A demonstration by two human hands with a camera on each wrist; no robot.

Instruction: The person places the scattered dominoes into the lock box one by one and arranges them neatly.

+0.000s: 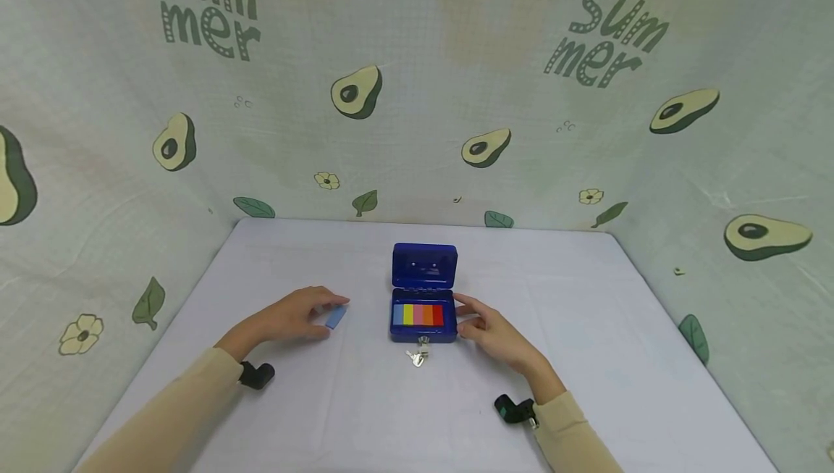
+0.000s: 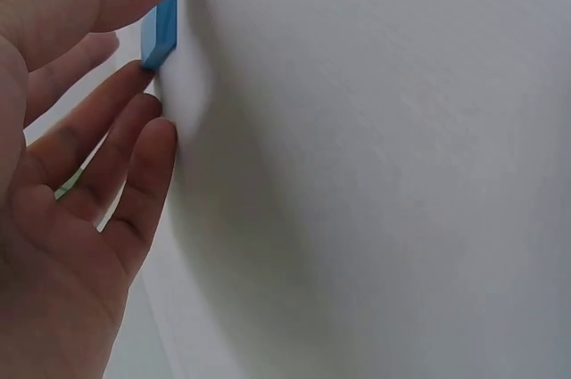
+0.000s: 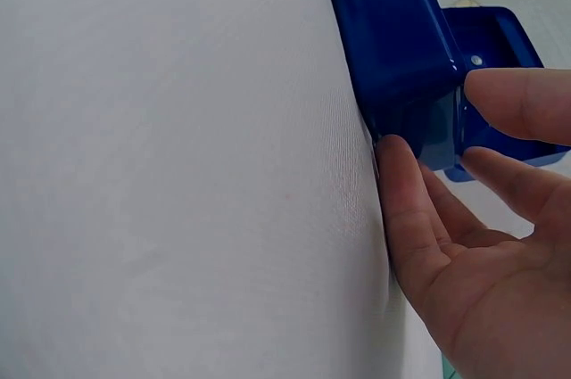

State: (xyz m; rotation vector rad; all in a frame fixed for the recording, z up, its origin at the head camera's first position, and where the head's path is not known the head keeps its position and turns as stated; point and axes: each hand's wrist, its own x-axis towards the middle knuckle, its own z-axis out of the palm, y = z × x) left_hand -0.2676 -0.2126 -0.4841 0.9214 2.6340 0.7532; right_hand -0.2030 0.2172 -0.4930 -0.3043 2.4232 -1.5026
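Note:
A small blue block (image 1: 335, 317) is at the left of the cash box, pinched lengthwise between the thumb and fingertips of my left hand (image 1: 306, 311). The left wrist view shows the same blue block (image 2: 159, 36) close to the tabletop. A dark blue cash box (image 1: 424, 337) stands with its lid (image 1: 425, 265) raised. Inside lies a row of coloured blocks (image 1: 418, 315), running from blue and yellow through pink and orange to red. My right hand (image 1: 491, 330) rests its loosely extended fingertips against the box's right side, also seen in the right wrist view.
Keys (image 1: 415, 358) hang from the lock (image 1: 423, 340) at the box's front. A white cloth covers the table (image 1: 365, 415). Fabric walls with avocado prints (image 1: 417, 60) enclose its back and sides. A small black camera (image 1: 515, 409) is strapped at the right wrist.

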